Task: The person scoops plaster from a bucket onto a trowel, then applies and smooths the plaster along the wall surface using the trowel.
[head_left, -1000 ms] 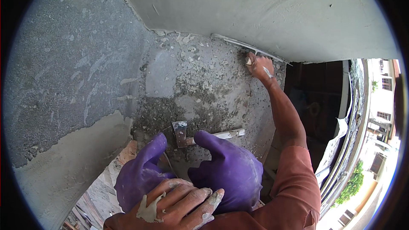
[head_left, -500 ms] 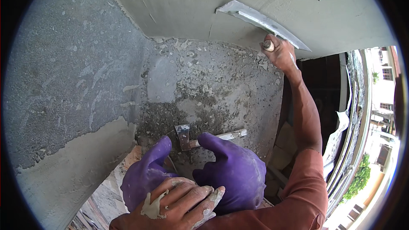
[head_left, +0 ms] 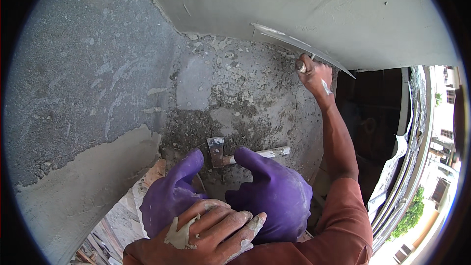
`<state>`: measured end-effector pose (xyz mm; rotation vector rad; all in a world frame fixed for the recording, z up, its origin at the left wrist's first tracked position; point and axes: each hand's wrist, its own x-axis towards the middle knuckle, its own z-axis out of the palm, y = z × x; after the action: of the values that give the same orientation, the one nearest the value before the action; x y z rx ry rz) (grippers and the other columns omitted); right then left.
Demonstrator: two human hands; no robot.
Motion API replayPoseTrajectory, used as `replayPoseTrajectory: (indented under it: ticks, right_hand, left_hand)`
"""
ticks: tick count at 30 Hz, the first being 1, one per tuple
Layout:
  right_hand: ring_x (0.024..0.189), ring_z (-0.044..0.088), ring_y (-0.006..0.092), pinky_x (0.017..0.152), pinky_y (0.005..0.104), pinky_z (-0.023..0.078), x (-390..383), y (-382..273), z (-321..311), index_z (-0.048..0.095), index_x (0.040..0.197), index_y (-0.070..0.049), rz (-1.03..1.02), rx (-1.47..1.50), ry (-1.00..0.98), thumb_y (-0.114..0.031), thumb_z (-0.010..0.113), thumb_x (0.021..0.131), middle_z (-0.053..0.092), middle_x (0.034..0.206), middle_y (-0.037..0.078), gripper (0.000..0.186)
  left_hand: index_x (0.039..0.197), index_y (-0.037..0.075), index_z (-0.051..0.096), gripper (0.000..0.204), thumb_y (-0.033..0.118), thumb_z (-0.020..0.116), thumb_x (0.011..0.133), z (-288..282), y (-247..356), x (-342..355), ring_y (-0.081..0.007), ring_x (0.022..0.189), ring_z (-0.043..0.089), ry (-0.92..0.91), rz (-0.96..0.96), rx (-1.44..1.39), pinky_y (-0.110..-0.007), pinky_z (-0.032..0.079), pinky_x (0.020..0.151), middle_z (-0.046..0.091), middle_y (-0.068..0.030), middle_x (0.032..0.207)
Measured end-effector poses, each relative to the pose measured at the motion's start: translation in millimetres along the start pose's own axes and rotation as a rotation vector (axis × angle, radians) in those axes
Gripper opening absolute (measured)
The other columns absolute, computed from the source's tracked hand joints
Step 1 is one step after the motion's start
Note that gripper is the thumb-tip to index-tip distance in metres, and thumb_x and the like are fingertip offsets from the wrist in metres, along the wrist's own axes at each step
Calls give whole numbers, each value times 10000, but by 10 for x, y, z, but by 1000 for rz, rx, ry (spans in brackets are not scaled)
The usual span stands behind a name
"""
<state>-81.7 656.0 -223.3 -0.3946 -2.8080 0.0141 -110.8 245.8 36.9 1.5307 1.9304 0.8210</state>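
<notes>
My right hand (head_left: 315,79) is closed around the handle of a plastering trowel (head_left: 296,42). The trowel's long steel blade lies tilted along the lower edge of the smooth grey plastered surface (head_left: 314,5), seen almost edge-on. My left hand (head_left: 208,228), smeared with wet plaster, rests with its fingers stretched out and holds nothing. It lies against two rounded purple-covered shapes (head_left: 270,198), which look like my covered legs or feet. Just beyond them is a hatchet-like tool (head_left: 216,151) with a flat metal head and a pale, plaster-spattered handle.
A rough grey wall (head_left: 98,64) rises on the left, with a smoother plaster band (head_left: 93,181) below. Crumbly, splattered concrete (head_left: 245,93) lies ahead. To the right are a dark opening (head_left: 373,113) and a bright outdoor view with a green tree (head_left: 411,213).
My right hand has drawn the trowel slightly down toward the plaster's lower edge, and its blade has turned more edge-on. My left hand stays resting. The whole view has shifted a little.
</notes>
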Motion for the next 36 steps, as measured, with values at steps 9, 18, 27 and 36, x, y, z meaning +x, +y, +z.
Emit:
replayPoseTrajectory:
  ticks: [9, 18, 27, 36]
  right_hand:
    - [756, 711, 374, 667, 509, 559, -59, 106, 897, 661, 1231, -237, 32, -27, -307, -333, 643, 896, 724, 832, 149, 349]
    - [775, 703, 375, 693, 495, 556, 159, 104, 464, 666, 1191, -227, 44, 27, -220, -300, 695, 853, 720, 833, 149, 348]
    - [697, 686, 349, 620, 470, 521, 494, -11, -571, 628, 954, -170, 75, 152, 133, -291, 732, 852, 688, 717, 110, 189]
    - [711, 698, 360, 627, 496, 562, -231, 433, 53, 690, 1050, -214, 23, -92, -193, -288, 648, 856, 705, 755, 125, 212]
  left_hand:
    - [1257, 76, 673, 511, 207, 777, 775, -24, 17, -26, -232, 992, 645, -4, -30, -53, -404, 510, 925, 648, -54, 1107]
    - [1271, 73, 667, 501, 193, 777, 798, -76, 39, -28, -229, 1006, 642, -17, -21, -44, -399, 503, 933, 655, -56, 1113]
    - [1266, 75, 674, 482, 196, 767, 809, -23, 16, 12, -238, 1008, 644, -40, 18, -35, -411, 498, 935, 661, -57, 1109]
    - [1258, 67, 679, 470, 193, 757, 813, -66, 2, 14, -256, 1018, 651, -48, -13, -48, -421, 503, 932, 671, -71, 1108]
